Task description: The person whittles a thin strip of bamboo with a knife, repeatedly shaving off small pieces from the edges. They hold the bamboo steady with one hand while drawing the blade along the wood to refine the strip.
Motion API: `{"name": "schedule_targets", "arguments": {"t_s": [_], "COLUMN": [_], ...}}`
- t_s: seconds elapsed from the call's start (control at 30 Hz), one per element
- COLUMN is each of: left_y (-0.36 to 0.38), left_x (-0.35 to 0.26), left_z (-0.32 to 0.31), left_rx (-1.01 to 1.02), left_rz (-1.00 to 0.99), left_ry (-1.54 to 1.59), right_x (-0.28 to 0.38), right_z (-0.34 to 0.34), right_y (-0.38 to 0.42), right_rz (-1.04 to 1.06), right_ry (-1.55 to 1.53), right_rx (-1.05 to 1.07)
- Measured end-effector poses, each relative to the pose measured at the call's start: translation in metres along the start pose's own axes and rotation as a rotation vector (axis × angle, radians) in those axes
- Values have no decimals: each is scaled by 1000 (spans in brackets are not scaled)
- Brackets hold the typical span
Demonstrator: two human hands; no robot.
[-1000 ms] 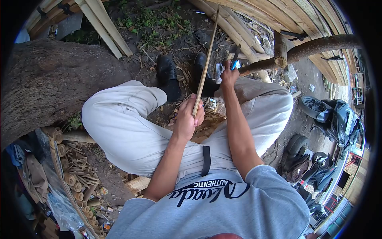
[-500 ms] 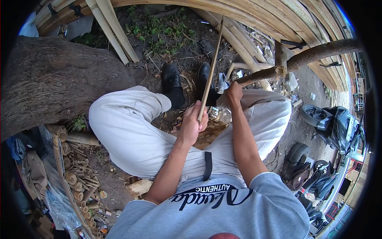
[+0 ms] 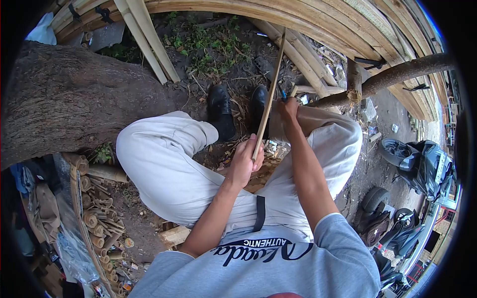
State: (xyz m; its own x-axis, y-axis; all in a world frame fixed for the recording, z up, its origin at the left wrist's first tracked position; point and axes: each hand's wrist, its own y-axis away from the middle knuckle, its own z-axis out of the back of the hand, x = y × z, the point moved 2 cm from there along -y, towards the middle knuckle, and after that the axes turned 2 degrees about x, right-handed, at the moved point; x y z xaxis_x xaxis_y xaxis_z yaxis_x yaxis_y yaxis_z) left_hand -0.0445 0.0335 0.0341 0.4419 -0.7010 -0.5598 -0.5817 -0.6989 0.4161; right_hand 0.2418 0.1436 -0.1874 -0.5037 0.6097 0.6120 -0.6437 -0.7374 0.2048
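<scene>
A long bamboo strip (image 3: 265, 124) is gripped at its near end by the left hand (image 3: 242, 161), fingers closed around it, above the lap of a seated worker. A blue-handled tool (image 3: 283, 93) is clasped in the right hand (image 3: 288, 110) and has been brought in closer beside the strip's mid-length, after being held farther out toward the branch (image 3: 397, 72) a second ago. Hand tool and strip are thus placed within easy working reach of each other; whether they touch cannot be told, and the blade is hard to make out.

The strip is angled up and away, between the knees and past the right shoe (image 3: 259, 99), its far tip seen against the bamboo poles (image 3: 298, 62) and near the stacked slats (image 3: 318, 25). Room beyond the right hand is limited by the branch's near end and, below, by the right knee (image 3: 348, 134). More open space is left on the strip's other side, over soil and weeds (image 3: 211, 57), as far as the thick trunk (image 3: 74, 99).
</scene>
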Motion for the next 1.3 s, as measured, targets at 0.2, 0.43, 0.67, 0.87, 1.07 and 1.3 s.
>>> {"name": "schedule_targets", "arguments": {"t_s": [0.2, 0.43, 0.67, 0.87, 1.07, 1.3], "left_y": [-3, -5, -6, -8, -9, -13], "left_x": [0, 7, 12, 25, 30, 31], "left_z": [0, -4, -2, 2, -1, 4], "left_rx": [33, 39, 64, 5, 6, 116], "left_rz": [20, 39, 54, 1, -8, 56], "left_ry": [46, 32, 91, -47, 4, 162], "right_x": [71, 149, 168, 164, 144, 143], "right_z": [80, 166, 198, 196, 177, 170], "right_y": [31, 170, 251, 262, 242, 216], "right_rz": [-220, -34, 483, 655, 733, 552], "right_ry": [-608, -442, -123, 216, 268, 278], "right_rx": [116, 245, 419, 368, 308, 299]}}
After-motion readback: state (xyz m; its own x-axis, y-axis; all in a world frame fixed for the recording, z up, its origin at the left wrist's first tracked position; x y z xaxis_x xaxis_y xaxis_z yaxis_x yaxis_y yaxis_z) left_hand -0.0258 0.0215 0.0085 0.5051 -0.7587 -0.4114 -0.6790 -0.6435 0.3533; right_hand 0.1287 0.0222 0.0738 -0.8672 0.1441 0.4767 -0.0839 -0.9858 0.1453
